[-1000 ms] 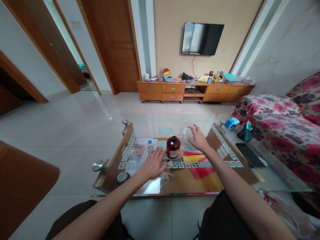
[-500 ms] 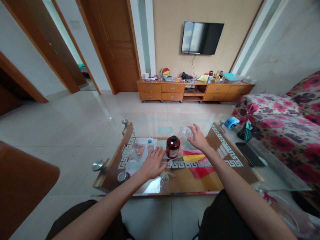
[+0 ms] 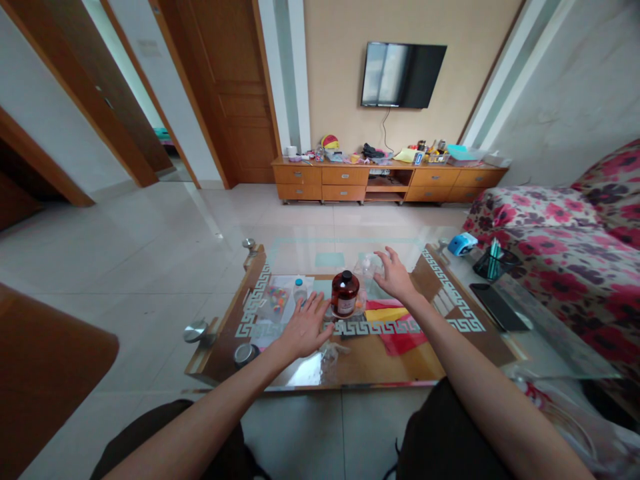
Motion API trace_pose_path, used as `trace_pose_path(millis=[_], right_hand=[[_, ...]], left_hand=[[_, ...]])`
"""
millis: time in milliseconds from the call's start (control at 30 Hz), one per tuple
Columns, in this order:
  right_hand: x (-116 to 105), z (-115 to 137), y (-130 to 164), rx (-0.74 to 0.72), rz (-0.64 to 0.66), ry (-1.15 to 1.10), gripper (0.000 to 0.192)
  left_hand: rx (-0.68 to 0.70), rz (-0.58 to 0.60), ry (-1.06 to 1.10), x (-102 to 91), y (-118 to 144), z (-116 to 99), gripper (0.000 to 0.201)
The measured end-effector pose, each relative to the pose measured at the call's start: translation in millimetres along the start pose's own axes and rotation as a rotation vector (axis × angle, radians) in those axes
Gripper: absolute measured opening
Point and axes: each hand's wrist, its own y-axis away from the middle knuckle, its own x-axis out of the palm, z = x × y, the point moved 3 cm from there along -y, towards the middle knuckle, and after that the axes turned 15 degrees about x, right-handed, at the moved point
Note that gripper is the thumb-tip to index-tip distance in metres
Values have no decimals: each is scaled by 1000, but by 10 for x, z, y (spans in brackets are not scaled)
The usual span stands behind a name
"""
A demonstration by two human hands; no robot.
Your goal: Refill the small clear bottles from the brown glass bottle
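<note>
Amber bottle (image 3: 345, 293) stands upright at centre frame on the glass table (image 3: 520, 347), between the two hands and touched by neither. Dark round cap, pale label on the front, brown translucent body, cylindrical with a rounded shoulder.

Left hand (image 3: 304, 326): flat, fingers spread wide, palm down over the tabletop just left of the bottle; holds nothing. Right hand (image 3: 397, 275): fingers open and splayed, raised just right of and beyond the bottle, close to a small clear bottle (image 3: 367, 267) whose outline is hard to make out against the glass; cannot tell whether the fingertips touch it. Holds nothing.

Risks, as judged from this layout:
- The bottle sits on smooth, reflective glass. A sideways brush from either open hand could slide or tip it, the tall narrow shape being the cause.
- The clear bottle is nearly invisible on the transparent top, so it is easy to knock by misjudging its place.
- A small blue-capped vial (image 3: 300, 289) stands near the left fingertips; a sweep of that hand could topple it.
- The top is hard glass, so anything dropped onto it may crack or roll.

Other textures: frosted key-pattern border on the glass, wooden frame beneath, round metal fittings at the corners. Red and yellow cloth (image 3: 395, 323) shows under the glass, lower right of the bottle. A black flat device (image 3: 500, 307) and a mesh pen holder (image 3: 493, 265) lie at right frame, well apart.
</note>
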Motion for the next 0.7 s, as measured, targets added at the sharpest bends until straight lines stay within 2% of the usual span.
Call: trace_pose_path(millis=[700], right_hand=[[38,27,-5,29,-11,27,67]], left_hand=[[2,5,-40,50,-4,13,73]])
